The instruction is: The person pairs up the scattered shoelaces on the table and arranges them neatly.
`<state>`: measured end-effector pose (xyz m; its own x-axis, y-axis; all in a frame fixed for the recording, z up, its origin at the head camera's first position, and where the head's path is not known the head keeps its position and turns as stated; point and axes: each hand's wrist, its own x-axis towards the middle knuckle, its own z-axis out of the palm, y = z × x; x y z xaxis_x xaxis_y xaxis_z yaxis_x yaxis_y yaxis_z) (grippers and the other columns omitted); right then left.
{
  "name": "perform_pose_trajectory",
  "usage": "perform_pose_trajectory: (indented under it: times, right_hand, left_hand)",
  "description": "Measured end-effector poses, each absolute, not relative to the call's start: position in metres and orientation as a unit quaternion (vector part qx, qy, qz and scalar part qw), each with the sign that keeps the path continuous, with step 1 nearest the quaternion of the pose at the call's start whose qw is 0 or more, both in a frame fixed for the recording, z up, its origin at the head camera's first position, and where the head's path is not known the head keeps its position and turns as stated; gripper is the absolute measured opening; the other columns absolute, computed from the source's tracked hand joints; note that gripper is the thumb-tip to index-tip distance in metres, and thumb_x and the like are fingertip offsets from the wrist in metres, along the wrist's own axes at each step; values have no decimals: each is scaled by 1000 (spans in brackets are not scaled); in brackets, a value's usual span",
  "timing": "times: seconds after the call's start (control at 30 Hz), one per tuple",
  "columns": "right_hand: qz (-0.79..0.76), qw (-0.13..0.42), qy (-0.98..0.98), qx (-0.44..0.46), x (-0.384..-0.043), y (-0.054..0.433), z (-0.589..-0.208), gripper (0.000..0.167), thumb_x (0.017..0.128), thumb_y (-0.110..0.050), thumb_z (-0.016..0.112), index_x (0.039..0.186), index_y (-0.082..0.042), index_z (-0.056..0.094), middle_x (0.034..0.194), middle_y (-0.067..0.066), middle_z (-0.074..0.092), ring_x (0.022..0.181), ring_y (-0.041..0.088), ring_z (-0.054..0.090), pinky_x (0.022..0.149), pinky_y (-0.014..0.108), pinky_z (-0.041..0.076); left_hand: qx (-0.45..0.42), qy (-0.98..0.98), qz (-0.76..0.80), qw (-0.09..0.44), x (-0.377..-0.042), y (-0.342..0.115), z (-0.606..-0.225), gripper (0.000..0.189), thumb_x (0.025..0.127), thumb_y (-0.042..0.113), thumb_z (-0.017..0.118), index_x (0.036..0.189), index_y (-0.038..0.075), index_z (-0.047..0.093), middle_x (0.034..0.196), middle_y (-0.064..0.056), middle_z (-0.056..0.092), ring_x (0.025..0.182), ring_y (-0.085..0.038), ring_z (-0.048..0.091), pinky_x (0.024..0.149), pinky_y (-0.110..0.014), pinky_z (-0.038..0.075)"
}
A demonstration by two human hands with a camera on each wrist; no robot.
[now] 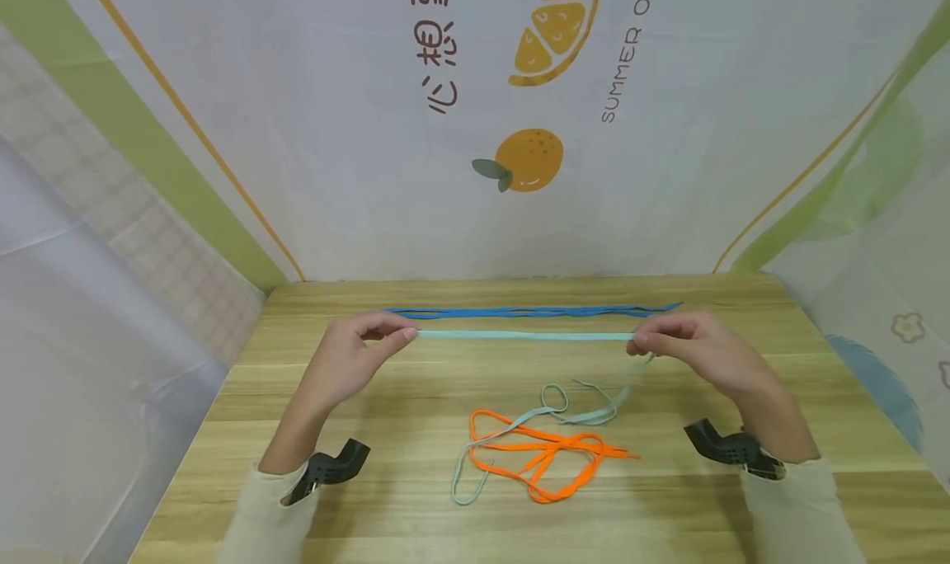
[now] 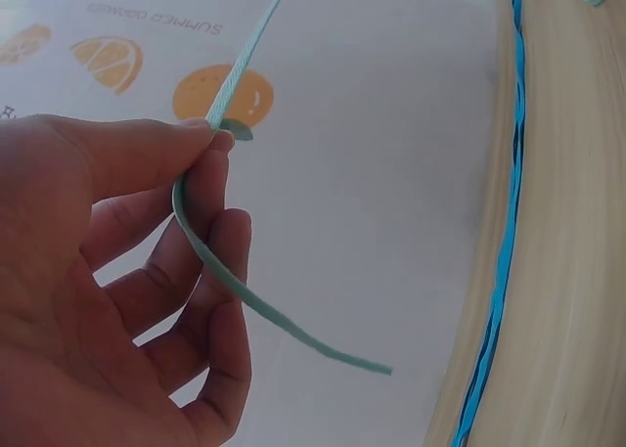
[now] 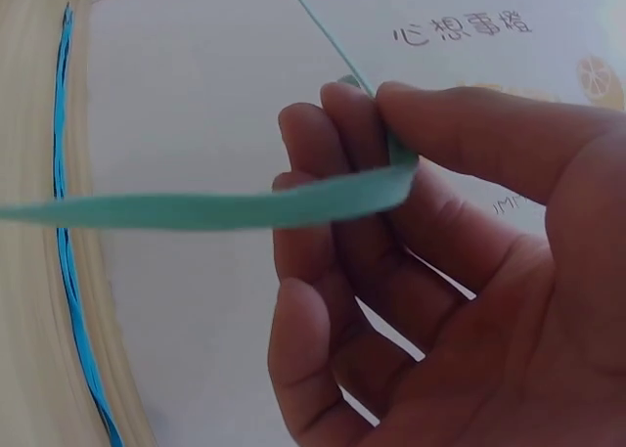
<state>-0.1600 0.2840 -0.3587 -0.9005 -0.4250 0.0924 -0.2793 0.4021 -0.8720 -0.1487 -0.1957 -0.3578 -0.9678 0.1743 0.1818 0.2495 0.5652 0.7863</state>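
Here, both hands pinch a pale green lace, stretched taut between them.

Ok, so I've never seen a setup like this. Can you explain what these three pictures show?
There's no robot here, just a person's two bare hands. The wide picture comes from a camera worn on the head, looking forward and down. The two close-ups come from cameras on the left and right wrists. The left hand and right hand pinch a mint-green lace, with a straight stretch between them. On the wooden table lie a loosely looped orange lace and, farther back, long blue strands. Some mint-green lacing also rests there, partly over the orange.
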Motion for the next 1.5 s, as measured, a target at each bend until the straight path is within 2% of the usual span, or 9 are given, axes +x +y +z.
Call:
perform_pose_trajectory:
  times: [0.37,0.77,1.0,1.17,1.5]
  right_hand:
    - [-531,54,818,-215,-166,305,-363,20,111,-1,60,116,5,79,110,-1,82,103,13,77,94,19,53]
    - [-533,61,826,-175,-177,324,-377,20,112,-4,61,116,4,79,110,-4,82,101,11,76,91,20,52]
    - [-528,69,836,-137,-183,340,-388,20,112,-9,64,117,-5,82,110,-5,81,103,11,74,89,21,52]
    - [-540,67,829,-130,-185,352,-393,22,113,-7,61,120,-1,81,108,-8,80,101,10,73,86,21,53]
    - [-565,71,811,-132,-188,374,-403,25,113,-2,58,119,-3,82,109,-8,81,101,11,73,87,23,55]
  left_hand:
    - [-96,-888,-448,30,-154,-210,-360,25,108,29,74,123,11,84,116,-4,80,109,-26,71,89,-44,54]
    - [-81,-895,-439,24,-162,-223,-368,31,109,32,74,126,7,82,120,-9,80,109,-27,73,89,-43,55]
    - [-79,-894,-440,22,-167,-231,-374,31,110,31,73,126,6,81,123,-10,79,111,-29,73,90,-44,55]
    - [-77,-895,-440,20,-170,-236,-378,31,110,31,72,126,5,81,123,-12,79,112,-30,72,89,-43,55]
    - [-58,-900,-431,15,-177,-249,-384,34,109,36,73,124,7,81,123,-12,78,113,-30,70,89,-42,53]
